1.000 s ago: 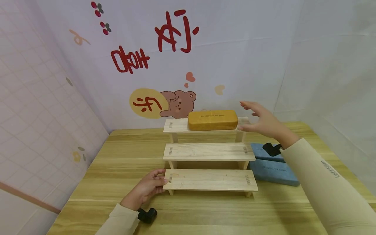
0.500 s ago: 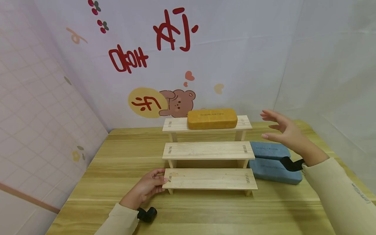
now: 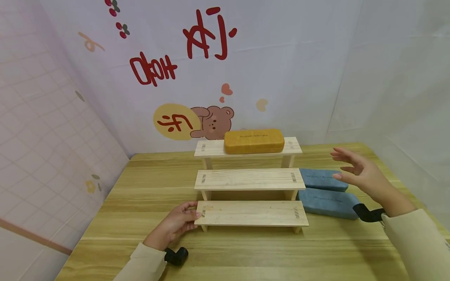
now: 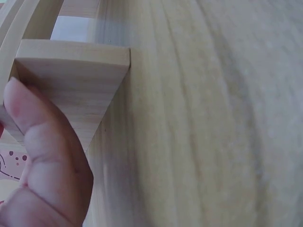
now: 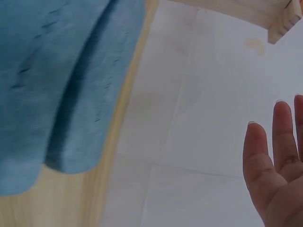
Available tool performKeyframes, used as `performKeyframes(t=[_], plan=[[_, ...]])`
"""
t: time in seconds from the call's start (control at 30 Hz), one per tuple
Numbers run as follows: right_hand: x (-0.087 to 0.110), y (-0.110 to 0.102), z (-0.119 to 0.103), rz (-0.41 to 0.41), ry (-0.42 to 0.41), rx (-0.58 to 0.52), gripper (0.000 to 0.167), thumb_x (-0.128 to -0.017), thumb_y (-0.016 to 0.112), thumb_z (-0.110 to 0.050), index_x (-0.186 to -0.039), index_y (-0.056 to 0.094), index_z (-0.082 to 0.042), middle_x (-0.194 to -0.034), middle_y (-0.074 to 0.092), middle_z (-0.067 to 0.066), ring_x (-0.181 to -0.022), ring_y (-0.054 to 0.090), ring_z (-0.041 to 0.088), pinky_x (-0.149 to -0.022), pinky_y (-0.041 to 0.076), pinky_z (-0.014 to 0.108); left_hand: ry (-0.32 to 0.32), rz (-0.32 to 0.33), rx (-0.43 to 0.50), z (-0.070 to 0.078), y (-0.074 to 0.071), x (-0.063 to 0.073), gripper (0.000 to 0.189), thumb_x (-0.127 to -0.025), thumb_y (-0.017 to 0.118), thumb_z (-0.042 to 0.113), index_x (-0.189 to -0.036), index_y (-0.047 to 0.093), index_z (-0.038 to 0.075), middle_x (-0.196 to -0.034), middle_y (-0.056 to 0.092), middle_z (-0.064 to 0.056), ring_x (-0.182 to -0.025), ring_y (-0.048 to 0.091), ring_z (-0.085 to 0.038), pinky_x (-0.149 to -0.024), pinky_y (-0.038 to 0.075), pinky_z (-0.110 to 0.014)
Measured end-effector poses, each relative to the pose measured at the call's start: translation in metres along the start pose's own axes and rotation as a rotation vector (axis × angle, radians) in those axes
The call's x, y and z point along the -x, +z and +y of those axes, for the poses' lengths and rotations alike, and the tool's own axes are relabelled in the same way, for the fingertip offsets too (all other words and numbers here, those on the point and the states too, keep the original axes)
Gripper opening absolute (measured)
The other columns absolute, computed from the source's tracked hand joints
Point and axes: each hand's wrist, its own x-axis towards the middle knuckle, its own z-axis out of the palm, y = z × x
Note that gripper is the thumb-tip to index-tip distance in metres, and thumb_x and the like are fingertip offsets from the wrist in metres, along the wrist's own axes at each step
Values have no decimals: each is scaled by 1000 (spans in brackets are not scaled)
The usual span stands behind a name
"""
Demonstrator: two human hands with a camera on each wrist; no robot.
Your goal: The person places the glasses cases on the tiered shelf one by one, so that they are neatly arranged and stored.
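Note:
In the head view, a wooden three-step display rack (image 3: 251,213) stands on the table. My left hand (image 3: 178,221) grips the left end of its lowest step, thumb over the board's edge; the left wrist view shows the thumb (image 4: 47,137) against the wood beside the rack's leg. On the top step lies a mustard-yellow oblong case (image 3: 254,141) with small lettering. My right hand (image 3: 367,177) hovers with nothing in it, fingers spread and slightly bent, above and to the right of two blue oblong cases (image 3: 330,203). These lie one behind the other right of the rack.
The wood-grain table (image 3: 154,183) reaches back to a white wall cloth (image 3: 299,78) printed with red characters and a bear. At the left stands a grid-patterned cloth (image 3: 52,136). The rack's middle step (image 3: 249,179) has bare wood on top.
My right hand has moved from beside the yellow case to the right and toward me, over by the blue cases. The yellow case stays on the top step; my left hand keeps its hold.

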Motion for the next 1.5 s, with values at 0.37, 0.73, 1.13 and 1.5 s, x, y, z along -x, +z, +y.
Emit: performKeyframes(t=[0.37, 0.73, 1.13, 1.5], plan=[[31, -4, 29, -14, 93, 90, 71, -91, 64, -2, -152, 30, -13, -129, 43, -23, -115, 41, -13, -84, 36, 5, -3, -7, 0, -1, -1, -2, 60, -95, 56, 3, -144, 23, -11, -105, 60, -6, -79, 61, -11, -66, 50, -23], [56, -5, 55, -27, 196, 131, 65, -93, 63, -9, -150, 32, -5, -126, 43, -26, -108, 44, -15, -79, 39, 7, -2, -12, 11, -1, -2, -2, 60, -96, 56, 3, -144, 24, -10, -104, 61, -5, -79, 61, -11, -66, 50, -23], [68, -12, 72, -110, 340, 186, 68, -94, 64, -24, -149, 30, -1, -128, 38, -26, -105, 34, -22, -74, 46, 17, -3, -12, 12, -2, -2, -3, 58, -95, 56, 2, -143, 25, -10, -102, 60, -4, -79, 61, -11, -66, 50, -23], [69, -8, 81, -161, 352, 248, 69, -91, 69, -23, -146, 35, 1, -132, 48, -14, -111, 39, -12, -79, 43, 24, -4, -6, 4, -2, -2, -2, 59, -96, 56, 3, -144, 24, -10, -103, 60, -5, -79, 61, -10, -66, 50, -23]])
